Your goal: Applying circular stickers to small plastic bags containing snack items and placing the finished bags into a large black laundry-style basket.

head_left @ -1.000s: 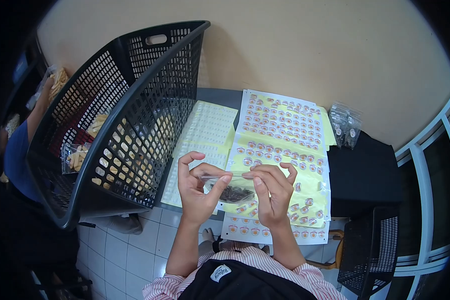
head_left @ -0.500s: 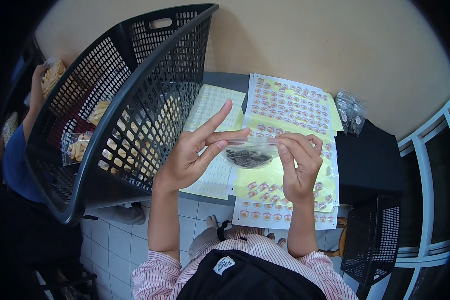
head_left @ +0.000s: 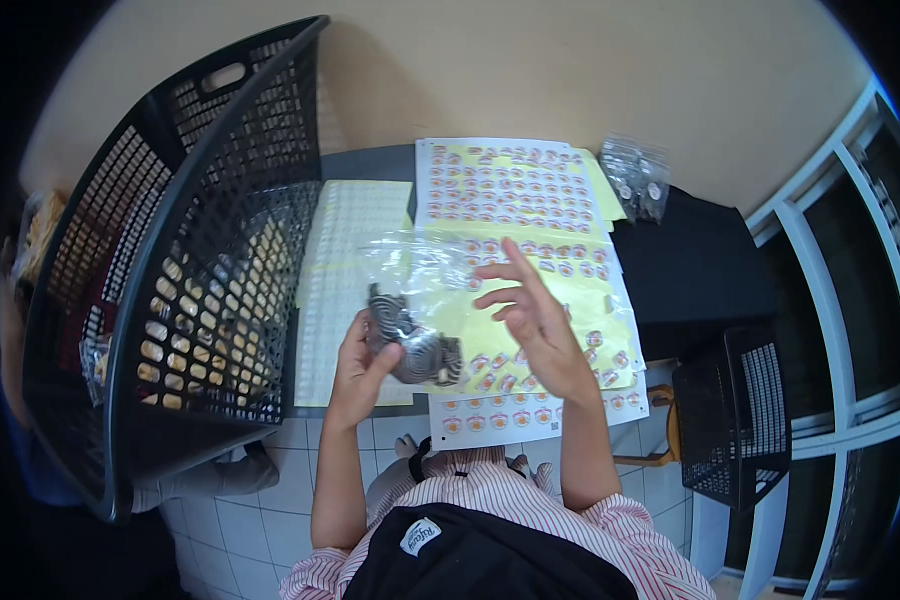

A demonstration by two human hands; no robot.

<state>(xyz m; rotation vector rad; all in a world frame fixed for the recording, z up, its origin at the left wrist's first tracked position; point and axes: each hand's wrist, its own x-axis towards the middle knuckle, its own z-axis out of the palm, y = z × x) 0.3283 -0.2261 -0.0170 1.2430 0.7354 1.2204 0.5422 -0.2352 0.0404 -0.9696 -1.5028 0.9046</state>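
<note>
My left hand (head_left: 362, 375) grips the lower left of a clear plastic bag (head_left: 413, 345) holding dark, patterned coiled pieces. The bag's transparent upper part spreads above them. My right hand (head_left: 538, 338) is open beside the bag's right side, fingers apart and curved. Under both lie sheets of small round stickers on yellow backing (head_left: 515, 185); a paler sheet of small labels (head_left: 335, 210) lies to the left.
A big dark plastic crate (head_left: 145, 265) stands at the left with bagged pale pieces; a co-worker's blue sleeve (head_left: 55, 460) shows behind it. Bagged dark items (head_left: 638, 175) sit at the back right, above a smaller crate (head_left: 715, 455), a wooden chair (head_left: 660, 425) and white-framed glass (head_left: 820, 280).
My right hand has let go of the bag's top edge and opened. My left hand has shifted onto the filled part, and the bag has turned, its clear part now spread upward.
</note>
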